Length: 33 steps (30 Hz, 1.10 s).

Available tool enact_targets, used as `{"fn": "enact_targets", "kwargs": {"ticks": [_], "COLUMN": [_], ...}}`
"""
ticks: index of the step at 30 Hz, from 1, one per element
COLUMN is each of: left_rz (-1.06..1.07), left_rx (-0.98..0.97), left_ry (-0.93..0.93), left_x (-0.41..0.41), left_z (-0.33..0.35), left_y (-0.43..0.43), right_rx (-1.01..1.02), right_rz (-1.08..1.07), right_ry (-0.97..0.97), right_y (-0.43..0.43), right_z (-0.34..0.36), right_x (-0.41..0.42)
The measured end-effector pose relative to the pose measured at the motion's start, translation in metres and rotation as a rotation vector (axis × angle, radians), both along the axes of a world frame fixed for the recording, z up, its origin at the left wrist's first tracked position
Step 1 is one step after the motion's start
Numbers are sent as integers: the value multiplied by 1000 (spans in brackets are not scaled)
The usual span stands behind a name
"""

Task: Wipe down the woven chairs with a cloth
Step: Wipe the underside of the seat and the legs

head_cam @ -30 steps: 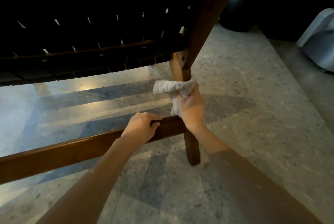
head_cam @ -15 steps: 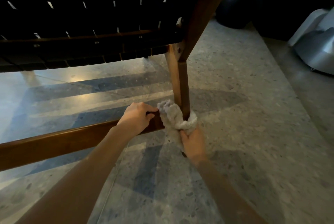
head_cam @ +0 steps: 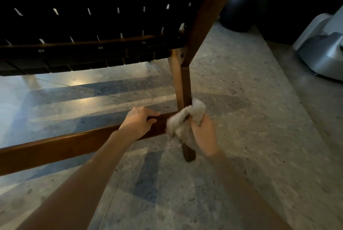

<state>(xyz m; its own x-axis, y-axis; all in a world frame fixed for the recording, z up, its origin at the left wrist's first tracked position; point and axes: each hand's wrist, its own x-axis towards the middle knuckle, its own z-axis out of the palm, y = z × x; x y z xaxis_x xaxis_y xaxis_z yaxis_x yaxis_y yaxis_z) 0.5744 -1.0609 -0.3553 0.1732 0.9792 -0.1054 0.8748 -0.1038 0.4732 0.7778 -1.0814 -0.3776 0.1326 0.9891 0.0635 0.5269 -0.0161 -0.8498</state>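
Observation:
A dark woven chair [head_cam: 92, 16] with a brown wooden frame fills the upper left. Its low wooden crossbar [head_cam: 55, 148] runs from the lower left up to the rear leg [head_cam: 185, 85]. My left hand [head_cam: 138, 123] grips the top of the crossbar close to that leg. My right hand [head_cam: 204, 135] is closed around a bunched grey cloth [head_cam: 182, 124], which is pressed around the leg where the crossbar joins it. The cloth hides the joint, and only the foot of the leg shows below it.
The speckled stone floor [head_cam: 241, 118] spreads all around, with light reflections under the chair. A dark round pot [head_cam: 241, 3] stands behind the chair at the upper right. A grey and white machine base [head_cam: 323, 49] sits at the right edge.
My right hand slid the cloth down the leg from near the seat to the crossbar joint. The left hand has stayed gripping the crossbar.

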Motion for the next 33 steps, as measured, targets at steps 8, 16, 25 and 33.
{"fn": "enact_targets", "kwargs": {"ticks": [8,16,25,33], "left_rz": [-24,1,28,-148], "left_rx": [-23,-118,44,285], "left_ry": [-25,-37,-418,-287], "left_x": [-3,1,31,62], "left_z": [2,1,67,166], "left_y": [7,7,-8,-23], "right_rx": [226,88,-19,287], "right_rz": [-171,-230,34,259], "right_ry": [57,-188,-154,59], "right_y": [100,82,25,-17], "right_z": [74,29,74,174], "right_x": [-64,-56,12,31]}}
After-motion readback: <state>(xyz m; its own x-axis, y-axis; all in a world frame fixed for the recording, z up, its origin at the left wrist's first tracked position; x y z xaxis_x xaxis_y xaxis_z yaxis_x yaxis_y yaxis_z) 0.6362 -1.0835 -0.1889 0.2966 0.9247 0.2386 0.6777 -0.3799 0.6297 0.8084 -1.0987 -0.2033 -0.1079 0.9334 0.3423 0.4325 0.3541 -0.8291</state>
